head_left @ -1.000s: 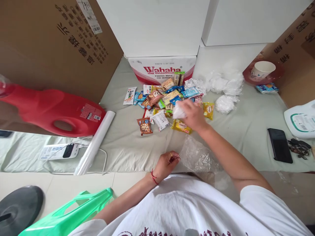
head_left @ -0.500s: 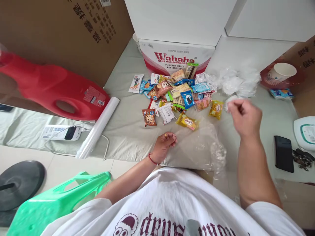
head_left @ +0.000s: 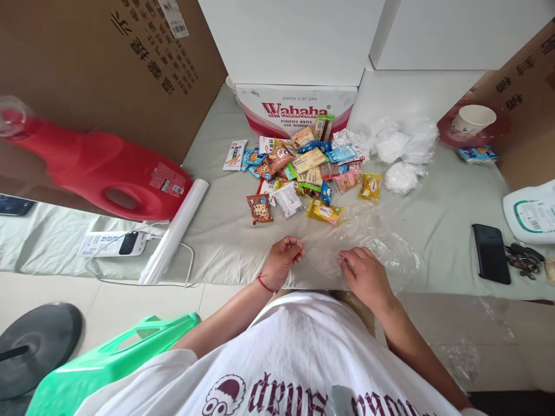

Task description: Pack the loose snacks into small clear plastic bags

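Observation:
A thin, crumpled sheet of clear plastic film lies over the cloth in front of me. My left hand pinches its left edge between thumb and fingers. On the other side, my right hand has thumb and fingertips closed on the film's near part. Just beyond the film is a heap of small wrapped snacks. Closest to my hands are a yellow snack packet, a brown cookie packet and a white packet. Another yellow packet lies farther right, beside a white plastic-wrapped bundle.
Behind the snacks stands a Wahaba carton. More wrapped bundles and a paper cup sit at right, with a phone nearer. At left lie a red jug, a plastic roll and a power bank.
My right hand has come from beside the white bundle to the film near my left hand. The bundle lies uncovered there. The blue packet on the heap's front has slipped lower.

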### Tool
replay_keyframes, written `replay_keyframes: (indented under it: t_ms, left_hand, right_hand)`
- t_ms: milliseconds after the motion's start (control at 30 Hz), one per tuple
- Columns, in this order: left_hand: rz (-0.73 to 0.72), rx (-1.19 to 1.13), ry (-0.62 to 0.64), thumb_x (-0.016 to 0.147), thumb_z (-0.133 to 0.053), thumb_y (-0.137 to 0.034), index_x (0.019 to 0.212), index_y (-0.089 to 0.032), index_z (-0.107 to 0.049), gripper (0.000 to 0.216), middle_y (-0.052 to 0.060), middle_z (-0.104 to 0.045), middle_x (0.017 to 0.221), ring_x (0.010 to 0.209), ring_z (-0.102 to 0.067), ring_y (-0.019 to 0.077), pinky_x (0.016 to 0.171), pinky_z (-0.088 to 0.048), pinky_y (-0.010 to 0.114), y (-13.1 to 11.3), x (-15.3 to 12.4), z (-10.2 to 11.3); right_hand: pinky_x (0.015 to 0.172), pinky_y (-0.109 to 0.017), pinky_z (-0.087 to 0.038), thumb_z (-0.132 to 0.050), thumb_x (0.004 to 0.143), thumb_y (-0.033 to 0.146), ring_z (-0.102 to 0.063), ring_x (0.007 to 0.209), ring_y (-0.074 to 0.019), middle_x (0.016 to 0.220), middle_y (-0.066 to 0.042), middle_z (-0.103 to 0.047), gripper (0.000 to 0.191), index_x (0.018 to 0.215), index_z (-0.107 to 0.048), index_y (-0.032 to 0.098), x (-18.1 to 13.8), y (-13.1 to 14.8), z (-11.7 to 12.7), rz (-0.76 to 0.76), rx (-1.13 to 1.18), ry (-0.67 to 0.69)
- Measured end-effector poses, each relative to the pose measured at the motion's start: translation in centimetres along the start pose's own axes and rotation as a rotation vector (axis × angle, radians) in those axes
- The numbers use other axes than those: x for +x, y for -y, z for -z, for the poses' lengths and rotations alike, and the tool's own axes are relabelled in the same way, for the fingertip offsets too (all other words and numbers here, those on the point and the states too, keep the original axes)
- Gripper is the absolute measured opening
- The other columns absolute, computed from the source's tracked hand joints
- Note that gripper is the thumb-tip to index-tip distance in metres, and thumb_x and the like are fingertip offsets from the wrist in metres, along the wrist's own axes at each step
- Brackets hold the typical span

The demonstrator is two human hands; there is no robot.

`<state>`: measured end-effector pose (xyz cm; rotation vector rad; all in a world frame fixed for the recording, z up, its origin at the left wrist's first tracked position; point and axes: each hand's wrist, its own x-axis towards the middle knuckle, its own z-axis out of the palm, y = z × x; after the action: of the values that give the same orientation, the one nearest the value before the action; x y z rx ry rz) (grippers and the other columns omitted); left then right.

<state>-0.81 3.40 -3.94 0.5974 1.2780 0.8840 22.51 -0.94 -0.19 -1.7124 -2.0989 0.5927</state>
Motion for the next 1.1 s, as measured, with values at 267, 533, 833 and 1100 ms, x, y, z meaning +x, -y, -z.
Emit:
replay_keyframes:
  t_ms: [267,533,833,1100]
  left_hand:
    - [0.023,0.187,-0.051,0.07,-0.078,-0.055,0.084,-0.018,-0.059,0.045,0.0,-0.068,0.067,0.055,-0.054,0.0097,0.056,-0.039,0.023,2.3,-4.4,3.2]
    - [-0.17,0.995,-0.062,0.089,-0.061,-0.047,0.091,-0.02,-0.063,0.027,0.0,-0.066,0.07,0.055,-0.055,0.014,0.055,-0.04,0.027,-0.9,-9.0,6.1]
    - [-0.636,1.171,-0.086,0.084,-0.074,-0.043,0.105,-0.019,-0.068,0.033,0.014,-0.069,0.118,0.111,-0.064,0.0316,0.096,-0.05,0.045,-1.5,-4.1,-4.0]
    - [-0.017,0.042,-0.081,0.083,-0.067,-0.022,0.081,-0.02,-0.055,0.012,0.003,-0.074,0.083,0.081,-0.072,0.0182,0.077,-0.059,0.033,-2.8,2.9,0.8]
  right_hand:
    - [0.085,-0.037,-0.051,-0.064,0.094,0.025,-0.061,0.112,-0.0324,0.118,-0.016,-0.07,0.027,0.119,-0.07,0.016,4.1,2.8,-0.5,0.091,-0.38,0.33]
    - [0.121,-0.058,-0.03,-0.049,0.098,0.015,-0.033,0.153,-0.0385,0.165,-0.018,-0.038,0.035,0.124,-0.072,0.011,3.9,4.8,-7.2,0.221,-0.284,0.279]
    - [0.119,-0.065,-0.032,-0.056,0.099,0.026,-0.049,0.141,-0.0392,0.152,-0.016,-0.056,0.05,0.149,-0.056,0.022,2.7,6.2,-7.9,0.201,-0.255,0.326]
    - [0.121,-0.058,-0.038,-0.046,0.096,0.007,-0.036,0.152,-0.0361,0.164,-0.016,-0.041,0.032,0.115,-0.072,0.012,-1.5,1.2,-4.5,0.261,-0.174,0.225]
